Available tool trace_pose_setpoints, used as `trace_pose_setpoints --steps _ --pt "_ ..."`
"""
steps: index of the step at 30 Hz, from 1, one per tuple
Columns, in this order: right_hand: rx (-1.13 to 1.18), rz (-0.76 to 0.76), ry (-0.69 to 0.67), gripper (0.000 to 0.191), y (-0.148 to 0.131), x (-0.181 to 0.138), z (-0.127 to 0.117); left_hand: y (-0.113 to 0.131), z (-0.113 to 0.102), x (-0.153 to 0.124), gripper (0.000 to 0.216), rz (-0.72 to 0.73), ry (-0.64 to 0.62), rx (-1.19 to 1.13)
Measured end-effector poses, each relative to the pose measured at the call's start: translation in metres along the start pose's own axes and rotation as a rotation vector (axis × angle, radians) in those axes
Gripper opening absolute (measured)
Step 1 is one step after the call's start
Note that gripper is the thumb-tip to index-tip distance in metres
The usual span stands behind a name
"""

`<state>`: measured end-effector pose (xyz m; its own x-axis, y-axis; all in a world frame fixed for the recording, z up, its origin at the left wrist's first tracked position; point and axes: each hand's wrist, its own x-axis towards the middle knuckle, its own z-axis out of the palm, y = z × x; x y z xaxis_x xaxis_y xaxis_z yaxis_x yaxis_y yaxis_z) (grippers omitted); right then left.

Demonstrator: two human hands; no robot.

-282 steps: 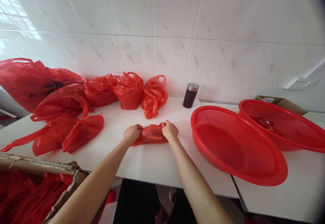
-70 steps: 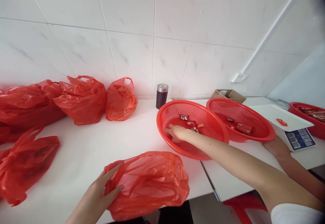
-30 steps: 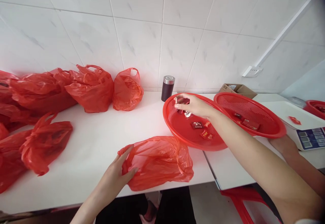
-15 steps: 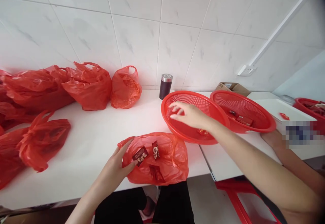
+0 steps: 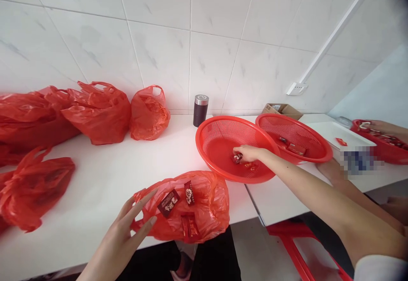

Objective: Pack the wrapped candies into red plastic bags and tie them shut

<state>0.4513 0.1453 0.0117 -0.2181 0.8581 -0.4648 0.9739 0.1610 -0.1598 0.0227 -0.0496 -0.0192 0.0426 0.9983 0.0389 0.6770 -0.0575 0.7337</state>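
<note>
My left hand (image 5: 127,225) lies open with fingers spread at the left edge of a flattened red plastic bag (image 5: 210,213) near the table's front edge. Three small dark red candy packets (image 5: 168,203) lie on the bag. My right hand (image 5: 247,153) reaches into the nearer red mesh basket (image 5: 201,143) and is closed in a pinch on a small wrapped candy (image 5: 237,158) at the basket's bottom. A few more candies lie close by in the basket.
A second red basket (image 5: 318,155) with candies overlaps the first. A dark flask (image 5: 200,110) stands by the tiled wall. Several filled red bags (image 5: 98,111) crowd the left. Another person's hand (image 5: 331,170) rests by a scale (image 5: 357,160). A cardboard box (image 5: 282,109) sits behind.
My right hand has dropped from above the basket to its bottom and closed on a candy. My left hand has spread its fingers and eased back from the bag. Candies lie on the bag.
</note>
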Motion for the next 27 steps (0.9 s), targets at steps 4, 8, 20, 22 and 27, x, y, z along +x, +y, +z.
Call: trace_pose_setpoints --steps 4,8,20,22,27 --pt "0.128 -0.025 0.026 0.032 0.006 -0.001 -0.008 -0.004 -0.003 -0.005 0.04 0.015 0.126 -0.107" --pt "0.295 -0.106 0.131 0.029 -0.021 -0.024 -0.032 -0.006 -0.004 -0.003 0.044 -0.118 0.181 -0.277" --pt "0.328 -0.587 0.234 0.038 -0.213 -0.105 0.027 0.041 -0.001 0.018 0.021 -0.426 0.015 -1.213" --pt "0.336 -0.558 0.321 0.039 -0.198 -0.098 0.018 0.042 -0.007 0.018 0.021 -0.478 0.089 -1.285" --pt "0.164 -0.217 0.365 0.051 -0.107 -0.071 -0.026 0.037 -0.011 0.011 0.02 -0.503 0.105 -1.32"
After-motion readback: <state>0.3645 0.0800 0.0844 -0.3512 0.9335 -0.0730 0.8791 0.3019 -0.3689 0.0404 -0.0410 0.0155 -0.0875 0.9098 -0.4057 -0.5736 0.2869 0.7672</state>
